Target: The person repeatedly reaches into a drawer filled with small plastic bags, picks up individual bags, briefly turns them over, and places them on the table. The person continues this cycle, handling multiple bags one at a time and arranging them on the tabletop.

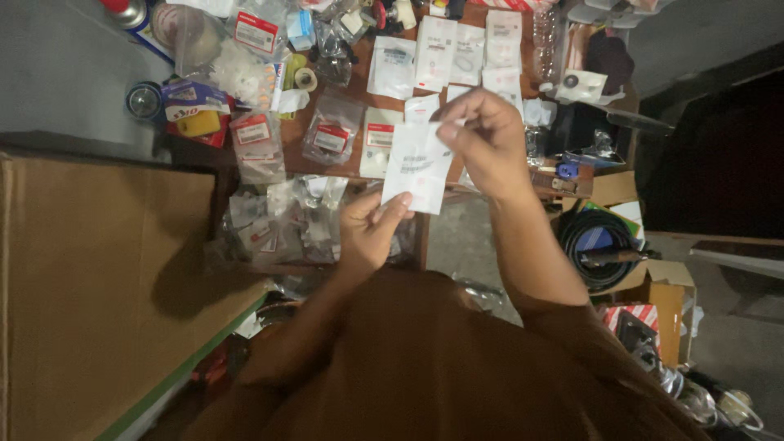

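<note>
Small white flat plastic packet [416,167] held above the brown wooden tabletop [359,86]. My left hand [369,233] pinches its 6 o'clock corner; my right hand [482,143] pinches the 1 o'clock edge. Judged light, floppy, slick: grip the edges, not the middle.

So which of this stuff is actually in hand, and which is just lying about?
In hand:
- white flat packet, pinched by the left hand at its lower edge and the right hand at its top

Lying about:
- other white packets on the table
- clear bagged parts
- yellow tape roll
- black coiled hose
- cardboard sheet
</note>
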A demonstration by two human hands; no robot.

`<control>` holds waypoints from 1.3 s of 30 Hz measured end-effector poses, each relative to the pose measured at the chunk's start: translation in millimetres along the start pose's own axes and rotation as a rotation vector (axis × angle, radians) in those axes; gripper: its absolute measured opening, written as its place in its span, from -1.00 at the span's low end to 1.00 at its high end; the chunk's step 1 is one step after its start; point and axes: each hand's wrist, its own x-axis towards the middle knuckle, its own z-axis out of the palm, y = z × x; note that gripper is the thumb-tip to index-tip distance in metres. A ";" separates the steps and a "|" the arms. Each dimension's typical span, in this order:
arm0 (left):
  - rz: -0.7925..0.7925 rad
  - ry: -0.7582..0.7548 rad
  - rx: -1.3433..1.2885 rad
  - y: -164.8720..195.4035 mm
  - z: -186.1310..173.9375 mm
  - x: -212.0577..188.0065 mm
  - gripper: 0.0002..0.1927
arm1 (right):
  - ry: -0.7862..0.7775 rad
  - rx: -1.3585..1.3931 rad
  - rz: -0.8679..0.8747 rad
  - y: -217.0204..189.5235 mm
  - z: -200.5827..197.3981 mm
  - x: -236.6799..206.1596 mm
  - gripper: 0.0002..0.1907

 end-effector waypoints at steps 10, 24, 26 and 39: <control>0.174 -0.140 0.181 -3.0 -8.6 42.3 -0.81 | -0.004 -0.362 -0.108 -10.8 1.4 -26.2 -0.89; -0.113 0.113 0.158 -92.4 -34.1 64.5 -0.72 | 0.133 -0.428 0.166 158.4 -71.2 3.6 -0.78; -0.230 0.097 0.096 -119.6 -54.6 53.8 -0.66 | 0.243 -0.371 0.186 171.9 -120.2 36.9 -0.87; -0.447 0.336 0.043 -216.9 -168.2 -56.1 -0.69 | 0.117 -1.818 -0.195 142.3 -226.0 179.6 -0.81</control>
